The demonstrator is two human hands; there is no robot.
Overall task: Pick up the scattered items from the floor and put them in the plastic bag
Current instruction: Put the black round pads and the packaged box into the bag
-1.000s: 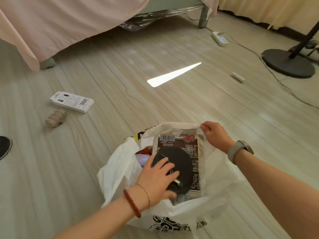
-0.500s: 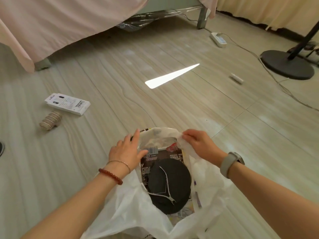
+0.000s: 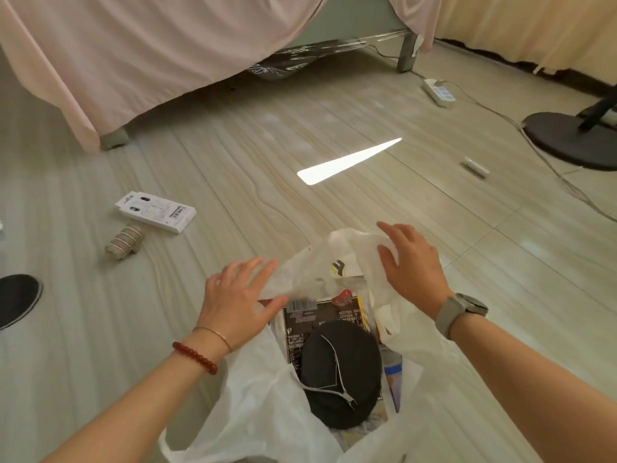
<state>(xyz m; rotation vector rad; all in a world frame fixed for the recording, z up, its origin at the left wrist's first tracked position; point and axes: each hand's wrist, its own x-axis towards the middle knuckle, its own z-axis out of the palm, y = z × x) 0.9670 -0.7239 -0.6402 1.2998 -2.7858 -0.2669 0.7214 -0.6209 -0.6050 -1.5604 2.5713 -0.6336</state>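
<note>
A white plastic bag [image 3: 267,406] stands open on the floor in front of me. Inside it lie a black round cap-like item [image 3: 340,372], a dark printed packet [image 3: 320,315] and other pieces. My left hand [image 3: 240,302] is at the bag's near-left rim with fingers spread, and the plastic edge passes between thumb and fingers. My right hand [image 3: 412,269] rests palm-down on the far rim, fingers apart. On the floor to the left lie a white box [image 3: 155,212] and a beige roll [image 3: 124,242]. A small white item [image 3: 475,166] lies far right.
A bed with a pink sheet [image 3: 133,61] spans the back. A power strip [image 3: 440,91] and its cables run to the right, beside a black stand base [image 3: 567,138]. A dark shoe-like shape [image 3: 18,300] sits at the left edge.
My left hand came off the black item in the bag and went to the rim. Both hands then loosened from gripping the rim to spread fingers. The camera moved closer.
</note>
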